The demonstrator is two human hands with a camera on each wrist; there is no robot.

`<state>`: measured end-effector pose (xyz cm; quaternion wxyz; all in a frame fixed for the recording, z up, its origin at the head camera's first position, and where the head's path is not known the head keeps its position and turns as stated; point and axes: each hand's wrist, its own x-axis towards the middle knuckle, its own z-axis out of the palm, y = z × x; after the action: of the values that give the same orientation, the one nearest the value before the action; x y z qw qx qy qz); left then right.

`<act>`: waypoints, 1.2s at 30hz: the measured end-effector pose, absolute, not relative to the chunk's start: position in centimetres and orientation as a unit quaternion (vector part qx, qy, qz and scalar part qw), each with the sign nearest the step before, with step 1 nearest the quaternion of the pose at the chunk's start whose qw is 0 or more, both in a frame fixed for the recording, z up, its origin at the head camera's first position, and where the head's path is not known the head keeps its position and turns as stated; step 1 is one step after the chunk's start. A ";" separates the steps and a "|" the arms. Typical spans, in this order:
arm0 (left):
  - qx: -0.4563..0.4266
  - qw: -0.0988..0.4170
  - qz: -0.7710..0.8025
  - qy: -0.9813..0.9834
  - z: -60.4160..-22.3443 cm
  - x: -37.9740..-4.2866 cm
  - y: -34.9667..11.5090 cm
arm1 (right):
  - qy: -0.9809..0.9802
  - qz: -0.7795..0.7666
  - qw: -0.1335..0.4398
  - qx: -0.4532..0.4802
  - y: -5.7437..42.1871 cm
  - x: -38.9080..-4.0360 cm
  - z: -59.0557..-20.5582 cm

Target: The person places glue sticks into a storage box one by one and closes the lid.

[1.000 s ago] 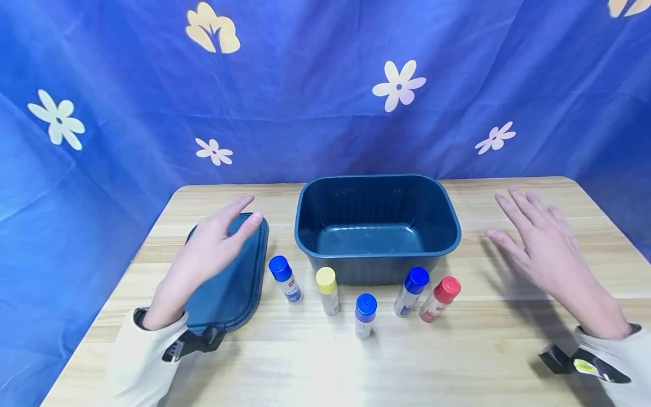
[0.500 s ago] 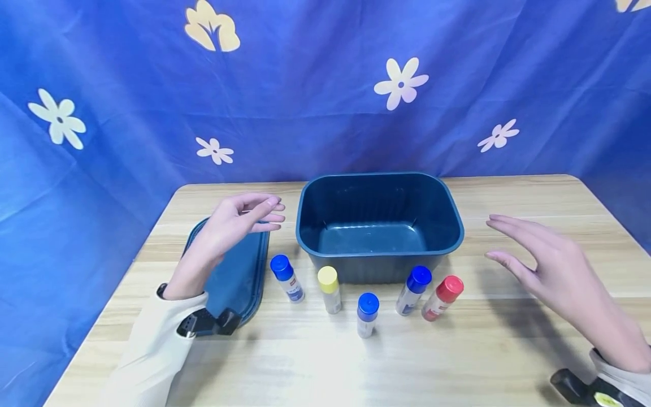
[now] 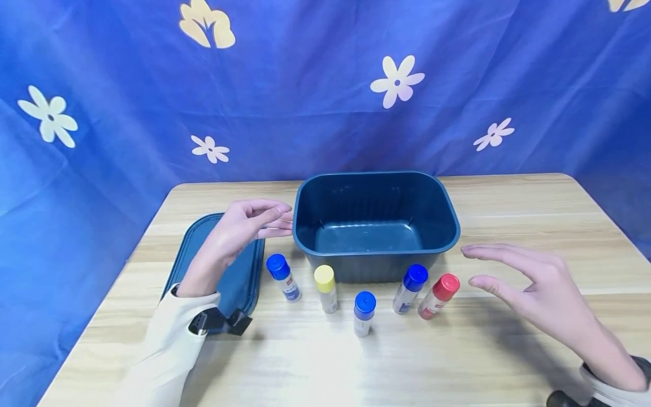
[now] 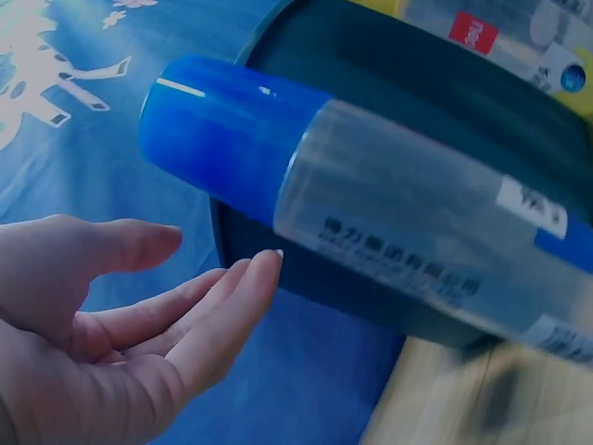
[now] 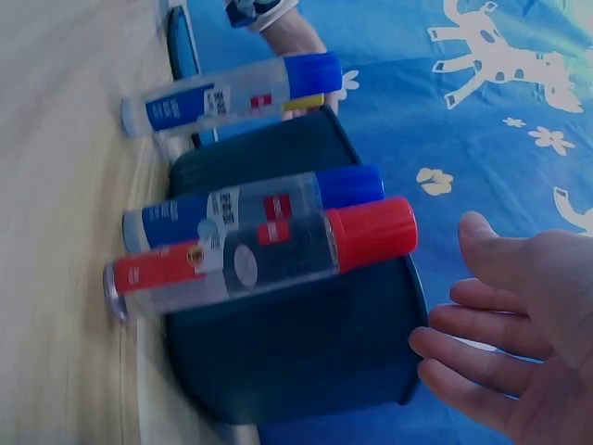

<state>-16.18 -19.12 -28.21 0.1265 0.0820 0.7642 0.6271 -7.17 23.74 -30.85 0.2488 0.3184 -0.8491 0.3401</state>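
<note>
A dark teal plastic bin point(image 3: 376, 265) stands upright, open side up. My left hand point(image 3: 244, 232) is at its left side, fingers extended toward the wall; whether the fingertips touch it I cannot tell. To the right of the bin, my right hand point(image 3: 534, 282) hovers with thumb and fingers apart, short of the wall. Neither hand holds anything. In front of the bin stand several clear tubes like glue sticks: a blue-capped tube point(image 3: 283, 277), a yellow-capped tube point(image 3: 326, 289), another blue-capped tube point(image 3: 363, 314), a third blue-capped tube point(image 3: 409, 288) and a red-capped tube point(image 3: 439, 295).
A flat teal lid point(image 3: 234, 282) lies on the wooden table point(image 3: 325, 373) at the left, partly under the left forearm. A blue curtain point(image 3: 305, 113) with pale flowers hangs behind the table's far edge.
My left hand has moved right, from above the lid to the bin's left side. My right hand has turned and come lower and closer to the bin. The tubes and bin stay put.
</note>
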 end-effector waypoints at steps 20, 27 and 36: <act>0.113 0.240 0.720 0.642 -29.3 -16.1 -19.0 | -0.860 0.375 0.149 0.313 21.9 -6.7 -32.2; 0.101 0.237 0.753 0.605 -29.5 -16.1 -18.9 | -0.864 0.394 0.127 0.288 21.6 -6.6 -32.4; 0.112 0.247 0.761 0.590 -29.4 -15.9 -18.9 | -0.858 0.393 0.140 0.300 21.6 -6.8 -32.4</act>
<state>-15.94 -18.89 -29.39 0.2466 0.1120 0.5896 0.7610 -6.84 21.62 -32.37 0.1402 0.2997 -0.8578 0.3934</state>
